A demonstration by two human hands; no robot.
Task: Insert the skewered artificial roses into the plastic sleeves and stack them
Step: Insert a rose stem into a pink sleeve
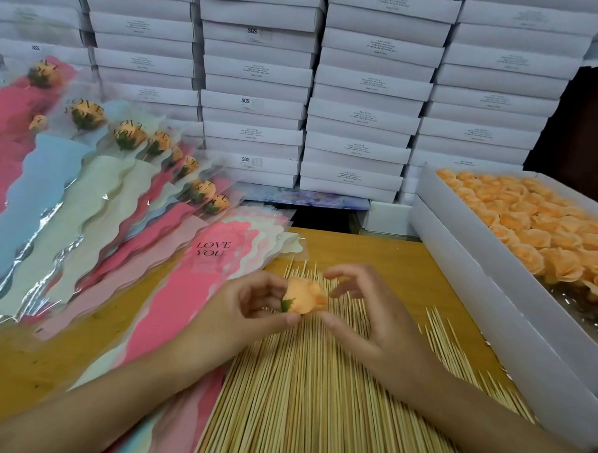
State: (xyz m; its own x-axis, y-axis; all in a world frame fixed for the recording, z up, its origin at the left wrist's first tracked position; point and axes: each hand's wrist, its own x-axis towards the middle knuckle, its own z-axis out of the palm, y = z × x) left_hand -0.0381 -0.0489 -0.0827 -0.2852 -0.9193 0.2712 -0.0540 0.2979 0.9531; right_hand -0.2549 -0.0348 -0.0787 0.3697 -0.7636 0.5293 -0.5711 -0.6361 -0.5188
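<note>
Head view: left fingers [251, 294] around peach rose [305, 296], right fingers [347, 273] loose alongside

There is only one view, from a wide-angle camera on the person's head. It looks forward and down onto the wooden table [392, 261], close above both forearms, which enter from the bottom edge. The left hand [253, 303], holding an orange rose head [305, 296], and the right hand [359, 314] sit near the centre. Stacked white boxes [360, 126] close the top of the view.
</note>
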